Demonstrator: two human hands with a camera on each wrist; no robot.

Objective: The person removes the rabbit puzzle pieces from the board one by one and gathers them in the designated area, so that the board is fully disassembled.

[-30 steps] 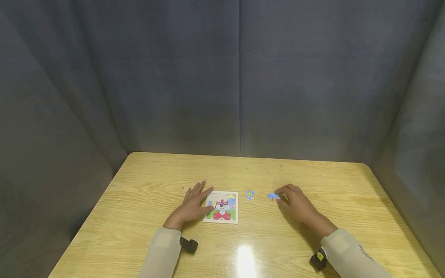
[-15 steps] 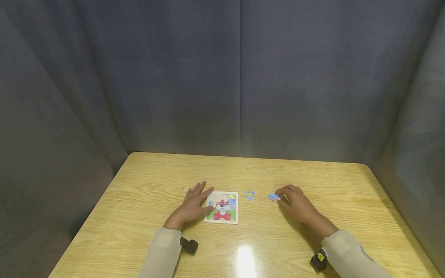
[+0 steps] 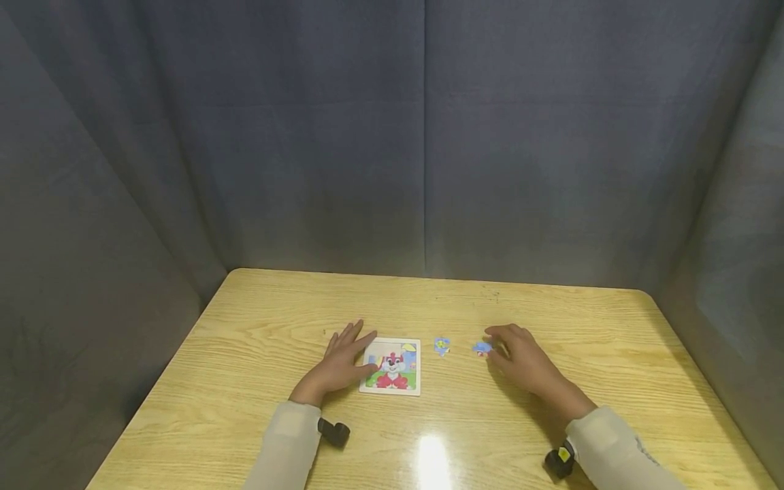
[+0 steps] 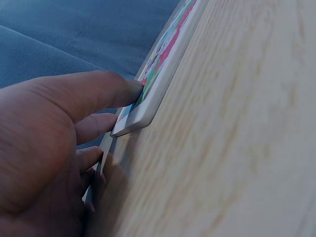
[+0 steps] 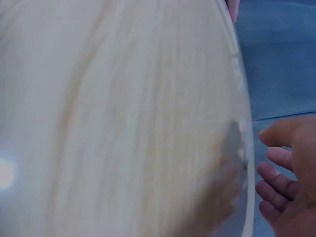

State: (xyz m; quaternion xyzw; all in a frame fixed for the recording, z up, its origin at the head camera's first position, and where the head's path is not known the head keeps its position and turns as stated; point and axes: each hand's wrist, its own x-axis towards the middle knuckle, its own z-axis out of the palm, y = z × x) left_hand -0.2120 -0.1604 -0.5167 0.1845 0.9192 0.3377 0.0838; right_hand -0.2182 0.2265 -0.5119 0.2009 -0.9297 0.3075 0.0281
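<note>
My left hand (image 3: 335, 367) lies with spread, fairly straight fingers at the left side of a square jigsaw puzzle tray (image 3: 392, 393). In the left wrist view its thumb (image 4: 116, 90) rests on the tray's near corner. A red-and-white cartoon animal fills much of the picture; a pale area shows at its upper left. To the right lies a blue puzzle piece with a yellow figure (image 3: 442, 346). Farther right is a blue puzzle piece with a red-and-white patch (image 3: 481, 348). Around its right side my right hand (image 3: 527, 364) holds thumb and index finger apart, gripping nothing.
The light wood table (image 3: 275, 306) has rounded far corners. Dark grey curtains (image 3: 318, 136) hang behind it and at both sides. A bright reflection shows on the table's near part. Dark wrist cameras sit on both forearms.
My right thumb and index finger have parted from the blue piece with the red-and-white patch, which stays on the table. My left hand and the tray keep their places.
</note>
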